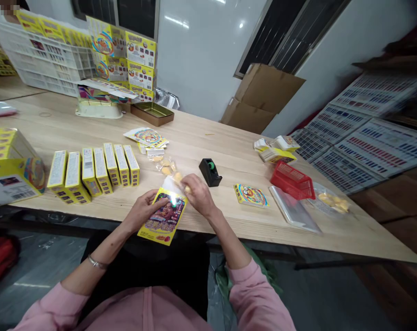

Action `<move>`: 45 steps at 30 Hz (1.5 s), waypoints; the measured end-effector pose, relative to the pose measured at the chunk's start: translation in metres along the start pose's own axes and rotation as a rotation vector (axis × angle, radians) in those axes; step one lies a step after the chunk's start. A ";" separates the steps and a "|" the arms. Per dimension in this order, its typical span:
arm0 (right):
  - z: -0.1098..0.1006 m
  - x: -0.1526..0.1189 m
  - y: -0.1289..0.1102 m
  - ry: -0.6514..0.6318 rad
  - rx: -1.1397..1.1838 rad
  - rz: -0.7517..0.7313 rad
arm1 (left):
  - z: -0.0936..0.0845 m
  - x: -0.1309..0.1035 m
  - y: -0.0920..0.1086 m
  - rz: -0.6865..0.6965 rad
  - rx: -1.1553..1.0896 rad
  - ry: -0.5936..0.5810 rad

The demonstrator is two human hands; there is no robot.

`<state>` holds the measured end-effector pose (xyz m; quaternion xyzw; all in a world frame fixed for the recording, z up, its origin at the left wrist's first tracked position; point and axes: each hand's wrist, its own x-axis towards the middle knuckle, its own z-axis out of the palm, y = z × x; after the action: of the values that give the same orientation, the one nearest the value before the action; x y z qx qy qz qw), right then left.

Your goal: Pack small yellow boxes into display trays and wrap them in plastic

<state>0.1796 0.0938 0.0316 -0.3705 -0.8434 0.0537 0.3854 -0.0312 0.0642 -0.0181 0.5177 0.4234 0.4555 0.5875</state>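
Note:
A yellow printed box [163, 218] with a purple picture is tilted at the table's front edge, its top end open with a white flap up. My left hand [146, 208] grips its left side, thumb across the front. At the box's open top right, my right hand [198, 194] is closed with fingertips pinched by a clear packet holding something yellow. More clear packets with yellow pieces [166, 169] lie just beyond the box. A black tape dispenser [210, 172] with green tape stands right of my right hand.
Several upright yellow boxes [99, 170] line up at left, beside a larger yellow carton [13, 172]. Flat printed cards [148, 137] lie behind. To the right are a flat yellow box [251, 195], a red basket [293, 180] and clear plastic sleeves [294, 209]. A white crate [46, 59] stands back left.

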 end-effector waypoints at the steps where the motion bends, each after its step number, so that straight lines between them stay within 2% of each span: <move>1: 0.002 -0.003 -0.002 -0.066 -0.042 -0.034 | 0.001 0.001 -0.001 0.018 0.019 0.004; 3: 0.002 -0.009 -0.002 -0.175 -0.046 -0.055 | 0.002 0.003 -0.003 0.057 0.057 0.023; 5: -0.001 -0.015 -0.001 -0.264 0.067 -0.034 | 0.000 0.002 -0.004 0.083 0.077 0.046; 8: -0.010 -0.019 0.000 -0.350 0.304 0.145 | -0.003 -0.001 -0.004 0.059 0.064 -0.001; 10: -0.015 -0.018 0.001 -0.308 0.513 0.357 | -0.004 -0.004 -0.002 0.022 0.029 -0.057; 12: -0.018 -0.015 -0.001 -0.183 0.731 0.532 | -0.004 -0.005 0.000 0.010 -0.015 -0.062; 14: -0.020 -0.010 -0.005 -0.035 0.842 0.585 | -0.003 -0.005 0.001 0.021 -0.046 -0.034; 16: -0.023 -0.004 -0.011 0.116 0.771 0.499 | -0.002 -0.005 0.001 0.029 -0.065 -0.017; 19: -0.021 0.004 -0.024 0.328 0.460 0.250 | 0.000 -0.004 0.001 0.030 -0.059 -0.017; 21: -0.013 0.006 -0.030 0.376 0.267 0.124 | 0.001 -0.005 0.001 0.041 -0.019 -0.024; 24: 0.003 0.001 -0.033 0.270 0.136 0.047 | 0.003 -0.008 -0.002 0.078 0.080 0.013; 28: 0.013 -0.020 -0.034 0.024 0.119 0.094 | 0.002 -0.015 -0.008 0.086 0.100 0.061; 33: -0.001 -0.042 -0.038 -0.138 0.190 0.388 | 0.003 -0.027 -0.011 0.060 0.133 -0.013; 36: -0.011 -0.046 -0.039 -0.300 0.310 0.365 | 0.003 -0.031 -0.010 0.064 0.163 -0.045; 38: -0.014 -0.047 -0.039 -0.293 0.281 0.300 | 0.004 -0.032 -0.008 0.073 0.194 -0.076; 42: -0.013 -0.050 -0.041 -0.073 0.010 0.195 | 0.006 -0.031 -0.005 0.094 0.235 -0.116; 45: -0.013 -0.051 -0.045 -0.072 -0.018 0.167 | 0.006 -0.029 -0.005 0.135 0.266 -0.096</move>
<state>0.1843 0.0252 0.0268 -0.4406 -0.8234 0.0911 0.3458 -0.0309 0.0347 -0.0218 0.6394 0.4156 0.4087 0.5014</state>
